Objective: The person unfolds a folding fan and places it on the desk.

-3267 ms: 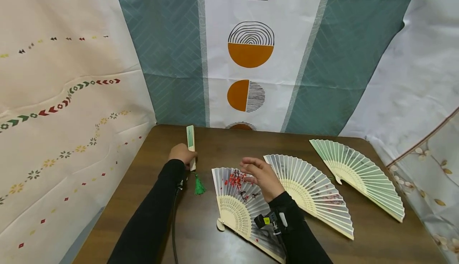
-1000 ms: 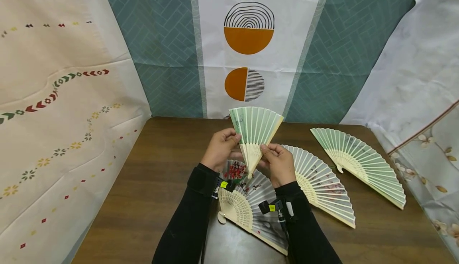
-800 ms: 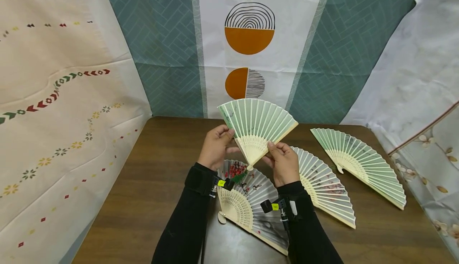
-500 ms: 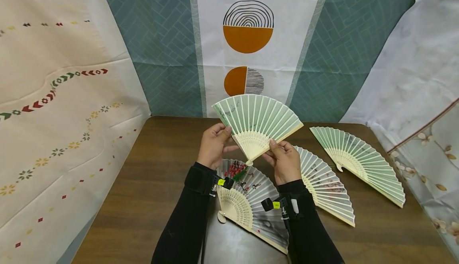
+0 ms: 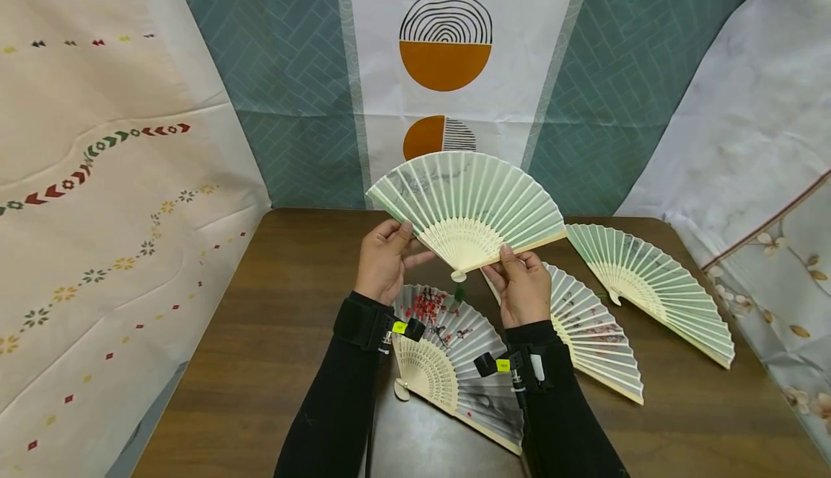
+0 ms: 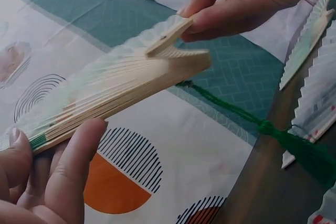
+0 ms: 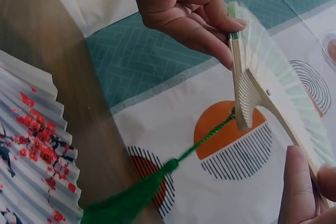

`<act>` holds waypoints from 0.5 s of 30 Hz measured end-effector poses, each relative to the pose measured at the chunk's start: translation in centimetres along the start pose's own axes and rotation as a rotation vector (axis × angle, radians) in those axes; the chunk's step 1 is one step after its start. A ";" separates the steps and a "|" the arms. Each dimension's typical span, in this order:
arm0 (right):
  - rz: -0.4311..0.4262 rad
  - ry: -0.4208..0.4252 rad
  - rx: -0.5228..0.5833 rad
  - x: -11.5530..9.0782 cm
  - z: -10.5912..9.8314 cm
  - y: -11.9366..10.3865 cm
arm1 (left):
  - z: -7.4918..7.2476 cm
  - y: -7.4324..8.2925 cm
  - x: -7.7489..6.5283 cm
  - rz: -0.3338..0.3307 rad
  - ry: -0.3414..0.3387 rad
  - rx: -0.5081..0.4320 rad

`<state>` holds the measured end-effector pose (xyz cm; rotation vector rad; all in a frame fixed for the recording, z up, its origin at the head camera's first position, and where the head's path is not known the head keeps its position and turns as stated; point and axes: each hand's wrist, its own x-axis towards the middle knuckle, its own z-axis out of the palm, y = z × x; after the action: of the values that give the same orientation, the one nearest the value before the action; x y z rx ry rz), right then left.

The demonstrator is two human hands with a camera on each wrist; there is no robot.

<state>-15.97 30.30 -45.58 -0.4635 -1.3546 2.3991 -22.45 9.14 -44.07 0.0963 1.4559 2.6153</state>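
A pale green folding fan (image 5: 470,200), spread wide with cream ribs, is held up above the table between both hands. My left hand (image 5: 381,260) pinches its left edge between thumb and fingers. My right hand (image 5: 524,287) pinches the lower right guard stick. From the pivot hangs a green tassel (image 7: 134,198), clearest in the right wrist view. Beneath the hands lies a white fan with red blossoms (image 5: 425,363), partly covered by the right forearm. To its right is a second white fan (image 5: 594,334), partly behind the right hand.
Another green fan (image 5: 656,283) lies spread at the right of the brown table (image 5: 260,363). A teal and white cloth (image 5: 292,89) with orange circles hangs behind the table's back edge. Patterned light cloths hang at both sides.
The left hand has picked the folded green fan off the table's left side and brought it to the middle. Both hands have spread it progressively wider and raised it slightly.
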 end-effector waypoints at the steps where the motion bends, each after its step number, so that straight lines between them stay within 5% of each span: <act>1: -0.003 0.004 0.006 0.0 0.0 0.0 | 0.0 -0.1 0.0 0.002 0.002 -0.008; 15: -0.007 0.105 0.144 0.5 0.1 -0.1 | 1.0 -1.5 0.3 0.040 0.055 -0.161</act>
<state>-16.47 30.48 -45.52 -0.5360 -1.1284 2.4096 -22.46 10.79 -44.80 0.0358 1.2660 2.7770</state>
